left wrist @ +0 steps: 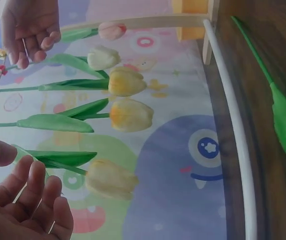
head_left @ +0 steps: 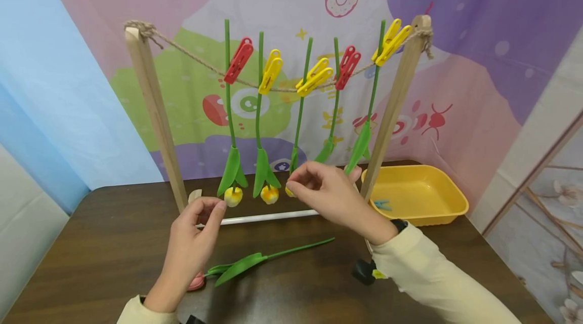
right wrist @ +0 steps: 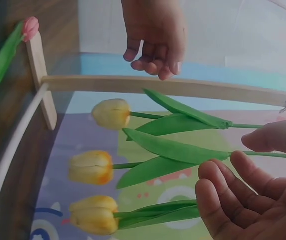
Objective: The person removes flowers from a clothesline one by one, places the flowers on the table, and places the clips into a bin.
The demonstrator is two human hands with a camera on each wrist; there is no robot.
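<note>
Five tulips hang head-down above the white bar [head_left: 268, 217], their blossoms toward it and their bare stem tips up past the rope [head_left: 205, 62]. The first yellow tulip [head_left: 233, 196], over the bar's left part, and the second yellow tulip [head_left: 269, 194] run nearly upright. The third yellow tulip [left wrist: 126, 81], the white tulip [left wrist: 103, 57] and the pink tulip [left wrist: 112, 31], farther right along the bar, lean in the head view with stem tips to the right. Every hanging tulip has a thin green stem and broad, pointed leaves; the yellow blossoms are pale cream with deeper orange patches. Red and yellow clothespins [head_left: 272, 72] fix the stems to the rope, well above the bar. A loose tulip [head_left: 246, 266] lies on the table in front of the bar, stem slanting right and away, its pink blossom to the left. The left hand [head_left: 196, 228], near the bar's left end, and the right hand [head_left: 330, 192], over its right part, have loosely bent fingers and grip nothing.
</note>
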